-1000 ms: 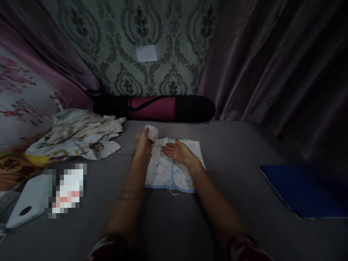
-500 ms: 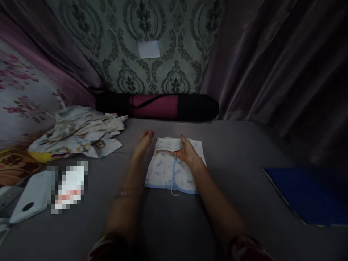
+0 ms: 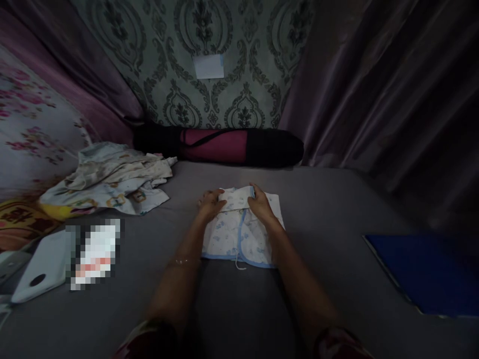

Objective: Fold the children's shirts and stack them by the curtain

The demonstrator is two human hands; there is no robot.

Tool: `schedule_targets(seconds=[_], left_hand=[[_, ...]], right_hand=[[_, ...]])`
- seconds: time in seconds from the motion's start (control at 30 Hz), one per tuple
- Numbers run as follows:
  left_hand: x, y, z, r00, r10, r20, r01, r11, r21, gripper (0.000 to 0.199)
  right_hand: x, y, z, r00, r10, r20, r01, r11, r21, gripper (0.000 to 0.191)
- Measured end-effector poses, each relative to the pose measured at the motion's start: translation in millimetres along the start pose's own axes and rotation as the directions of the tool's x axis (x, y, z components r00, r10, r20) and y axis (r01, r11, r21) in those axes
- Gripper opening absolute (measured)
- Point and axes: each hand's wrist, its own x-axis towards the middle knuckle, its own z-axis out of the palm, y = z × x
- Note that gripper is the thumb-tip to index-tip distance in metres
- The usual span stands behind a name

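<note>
A small white baby shirt (image 3: 220, 237) with blue prints and blue edging lies flat on the grey bed sheet (image 3: 239, 309). A thin white tie hangs from its near edge. Across the upper part, a folded strip of the shirt is pinched at both ends. My left hand (image 3: 210, 204) closes on the strip's left end, thumb on top. My right hand (image 3: 262, 205) grips its right end, where a blue trim shows. The fingers under the cloth are partly hidden.
Crumpled clothes (image 3: 116, 174) lie at the left, near a white device (image 3: 45, 267) and a blurred-out item (image 3: 97, 254). A blue flat folder (image 3: 422, 271) is at the right. A long black and pink bag (image 3: 220, 146) lies along the wall.
My left hand has come in from beside the shirt to take the strip's left end. My right hand keeps its hold, and the strip is now stretched between both hands.
</note>
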Motion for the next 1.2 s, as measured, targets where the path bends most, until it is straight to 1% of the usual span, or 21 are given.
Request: schedule_targets(seconds=[0.03, 0.1, 0.2, 0.33, 0.47, 0.57, 0.63, 0.7, 0.73, 0.77, 0.83, 0.9, 0.97, 1.03, 1.1, 1.2], left_hand=[[-2.9, 2.3, -0.5, 1.0, -0.02, -0.005, 0.02, 0.999, 0.045, 0.045], [-7.5, 6.0, -1.6, 0.998, -0.058, -0.013, 0.058, 0.995, 0.077, 0.047], [-9.6, 7.0, -3.9, 0.997, -0.068, 0.021, 0.065, 0.991, 0.113, 0.052], [-8.6, 3.7, -7.3, 0.994, -0.084, 0.075, 0.072, 0.986, 0.151, 0.059], [-9.8, 2.1, -8.2, 0.991, -0.093, 0.096, 0.074, 0.978, 0.194, 0.062], [-8.7, -1.6, -8.1, 0.99, -0.091, 0.11, 0.067, 0.977, 0.203, 0.062], [-5.2, -5.9, -10.0, 0.993, -0.082, 0.082, 0.067, 0.983, 0.173, 0.057], [0.2, -8.9, -13.6, 0.999, -0.048, 0.005, 0.047, 0.993, 0.111, 0.05], [3.2, -8.8, -15.3, 0.999, -0.011, -0.039, 0.014, 0.997, 0.07, 0.046], [6.0, -7.2, -16.6, 0.997, 0.038, -0.071, -0.036, 0.999, 0.025, 0.043], [9.9, 0.9, -15.7, 0.987, 0.144, -0.071, -0.148, 0.988, -0.052, 0.04], [10.1, 13.6, -8.7, 0.973, 0.233, 0.0, -0.232, 0.968, -0.093, 0.04], [6.3, 25.8, 3.0, 0.947, 0.309, 0.09, -0.302, 0.95, -0.08, 0.04], [0.1, 33.1, 15.4, 0.928, 0.343, 0.147, -0.345, 0.939, -0.019, 0.042], [-6.1, 34.5, 24.9, 0.94, 0.307, 0.151, -0.322, 0.943, 0.081, 0.044], [-12.2, 30.4, 31.3, 0.966, 0.233, 0.114, -0.252, 0.946, 0.202, 0.049]], right_hand=[[-1.0, -1.8, -2.3, 1.0, 0.003, -0.004, -0.004, 0.996, -0.091, 0.068], [-3.7, -5.1, -6.4, 0.999, 0.035, -0.022, -0.039, 0.97, -0.239, 0.066], [-8.5, -8.3, -11.4, 0.995, 0.086, -0.049, -0.098, 0.924, -0.369, 0.061], [-14.1, -10.2, -17.1, 0.988, 0.146, -0.047, -0.151, 0.87, -0.469, 0.059], [-18.1, -10.4, -21.6, 0.984, 0.176, -0.033, -0.166, 0.824, -0.541, 0.057], [-21.2, -10.2, -23.5, 0.983, 0.179, -0.034, -0.164, 0.791, -0.589, 0.052], [-23.2, -10.9, -23.2, 0.986, 0.151, -0.067, -0.159, 0.762, -0.627, 0.048], [-24.5, -12.0, -20.4, 0.992, 0.075, -0.102, -0.124, 0.731, -0.671, 0.044], [-24.7, -12.4, -17.7, 0.995, 0.016, -0.098, -0.08, 0.719, -0.69, 0.043], [-24.7, -12.6, -14.1, 0.996, -0.05, -0.068, -0.013, 0.712, -0.702, 0.042], [-24.6, -11.6, -4.5, 0.983, -0.178, 0.049, 0.161, 0.699, -0.696, 0.044], [-25.3, -8.8, 6.7, 0.949, -0.261, 0.179, 0.312, 0.684, -0.659, 0.046], [-27.3, -5.0, 16.7, 0.924, -0.27, 0.27, 0.382, 0.677, -0.629, 0.049], [-29.8, -1.4, 23.4, 0.923, -0.221, 0.315, 0.376, 0.688, -0.62, 0.052], [-31.8, 0.8, 26.7, 0.93, -0.175, 0.325, 0.349, 0.7, -0.623, 0.054], [-32.3, 1.9, 27.9, 0.936, -0.153, 0.316, 0.326, 0.71, -0.624, 0.056]])
